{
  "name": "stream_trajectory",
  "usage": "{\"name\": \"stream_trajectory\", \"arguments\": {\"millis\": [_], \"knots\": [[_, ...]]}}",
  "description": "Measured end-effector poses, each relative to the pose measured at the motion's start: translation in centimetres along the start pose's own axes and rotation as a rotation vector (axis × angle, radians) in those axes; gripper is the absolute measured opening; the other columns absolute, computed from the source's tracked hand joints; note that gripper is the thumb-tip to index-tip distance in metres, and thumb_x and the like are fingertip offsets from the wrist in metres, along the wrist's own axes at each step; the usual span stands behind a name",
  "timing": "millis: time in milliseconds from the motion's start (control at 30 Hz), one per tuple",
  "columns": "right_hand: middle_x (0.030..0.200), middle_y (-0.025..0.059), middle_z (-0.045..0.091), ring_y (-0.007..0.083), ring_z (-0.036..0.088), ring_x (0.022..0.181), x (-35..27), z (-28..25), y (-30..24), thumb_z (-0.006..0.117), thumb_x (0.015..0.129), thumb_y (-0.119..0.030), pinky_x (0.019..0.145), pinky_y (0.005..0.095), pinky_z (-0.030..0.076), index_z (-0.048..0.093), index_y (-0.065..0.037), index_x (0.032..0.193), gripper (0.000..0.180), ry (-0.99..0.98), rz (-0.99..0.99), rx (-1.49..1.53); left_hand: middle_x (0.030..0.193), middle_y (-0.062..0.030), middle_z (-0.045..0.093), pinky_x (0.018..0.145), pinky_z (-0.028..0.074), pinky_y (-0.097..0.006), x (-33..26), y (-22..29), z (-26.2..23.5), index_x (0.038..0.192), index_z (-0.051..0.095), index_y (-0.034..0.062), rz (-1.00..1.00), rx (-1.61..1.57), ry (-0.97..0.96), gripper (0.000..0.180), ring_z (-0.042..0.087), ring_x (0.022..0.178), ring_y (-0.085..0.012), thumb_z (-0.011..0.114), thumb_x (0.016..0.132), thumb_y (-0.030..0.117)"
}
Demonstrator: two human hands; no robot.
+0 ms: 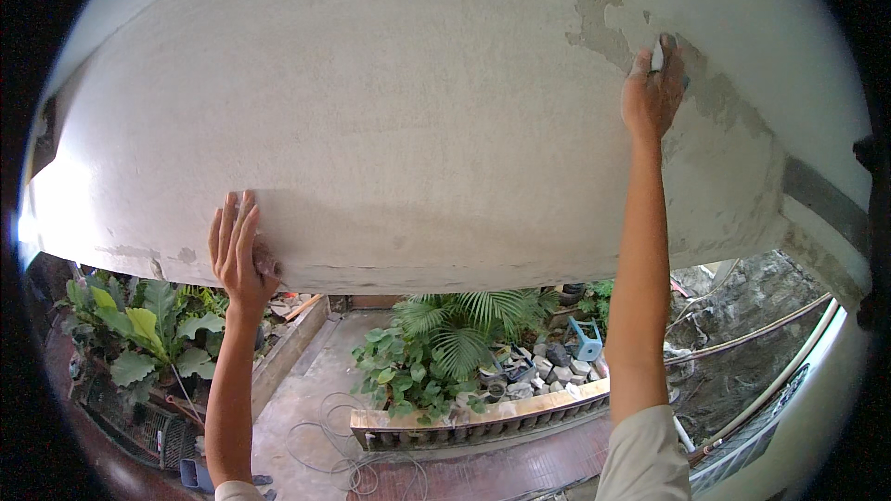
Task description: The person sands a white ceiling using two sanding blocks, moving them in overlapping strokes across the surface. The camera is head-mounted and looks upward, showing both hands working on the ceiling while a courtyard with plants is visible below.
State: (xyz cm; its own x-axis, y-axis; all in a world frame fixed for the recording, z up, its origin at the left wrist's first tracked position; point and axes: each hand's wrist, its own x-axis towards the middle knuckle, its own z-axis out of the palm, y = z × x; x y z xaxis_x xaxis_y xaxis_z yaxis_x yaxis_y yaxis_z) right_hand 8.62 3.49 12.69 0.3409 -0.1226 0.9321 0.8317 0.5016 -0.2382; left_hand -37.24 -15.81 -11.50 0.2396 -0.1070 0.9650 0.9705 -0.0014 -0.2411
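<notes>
Both my arms reach up to a broad, pale plastered surface (418,111). My left hand (239,250) rests against its lower left part, fingers stretched out and thumb to the side; I see nothing held in it. Up at the right, my right hand (653,97) is closed around a small whitish-grey piece (658,54), pressed to the plaster near its upper edge. The fingers cover most of the piece, so its kind cannot be made out. Around that hand runs a patchy band where the top coat is gone and darker grey (601,28) shows.
Below are leafy plants (153,325), a palm (473,325) in a raised bed with broken stones (557,366), and a small blue stool (585,340). A thin hose or cable (357,464) lies coiled on the paving. Pipes (756,325) run along the right wall.
</notes>
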Motion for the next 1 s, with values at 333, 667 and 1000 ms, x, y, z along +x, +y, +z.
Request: {"name": "stream_trajectory", "arguments": {"millis": [333, 667, 1000], "knots": [[0.158, 0.0141, 0.026, 0.0351, 0.023, 0.146, -3.2, 4.1, -11.5, 0.034, 0.102, -0.037, 0.119, 0.0554, 0.011, 0.032, -0.01, 0.15, 0.055, 0.081, -0.166, -0.031, 0.134, -0.0142, 0.06, 0.109, 0.037, -0.049, -0.2, 0.4, 0.2, 0.125, 0.06, 0.0055, 0.017, -0.001, 0.017, 0.039, 0.05, 0.133, -0.0347, 0.044, 0.097, 0.027], [0.158, 0.0014, 0.03, 0.0253, 0.027, 0.146, -2.9, 1.4, -14.2, 0.037, 0.102, -0.038, 0.121, 0.0476, 0.019, 0.037, -0.024, 0.15, 0.05, -0.227, -1.046, 0.115, 0.134, -0.0135, 0.06, 0.109, 0.037, -0.049, -0.7, -0.1, 0.0, 0.121, 0.064, 0.0056, 0.028, 0.008, -0.017, 0.046, 0.05, 0.133, -0.0347, 0.042, 0.098, 0.039], [0.158, 0.0087, 0.029, 0.0307, 0.024, 0.146, -0.4, -0.5, -1.3, 0.035, 0.103, -0.035, 0.121, 0.0483, 0.015, 0.035, -0.02, 0.151, 0.05, -0.125, -0.424, 0.07, 0.134, -0.0151, 0.06, 0.11, 0.035, -0.05, -2.4, 0.0, 0.3, 0.123, 0.062, 0.0033, -0.064, -0.022, 0.031, 0.039, 0.049, 0.133, -0.0351, 0.045, 0.094, 0.023]]}}
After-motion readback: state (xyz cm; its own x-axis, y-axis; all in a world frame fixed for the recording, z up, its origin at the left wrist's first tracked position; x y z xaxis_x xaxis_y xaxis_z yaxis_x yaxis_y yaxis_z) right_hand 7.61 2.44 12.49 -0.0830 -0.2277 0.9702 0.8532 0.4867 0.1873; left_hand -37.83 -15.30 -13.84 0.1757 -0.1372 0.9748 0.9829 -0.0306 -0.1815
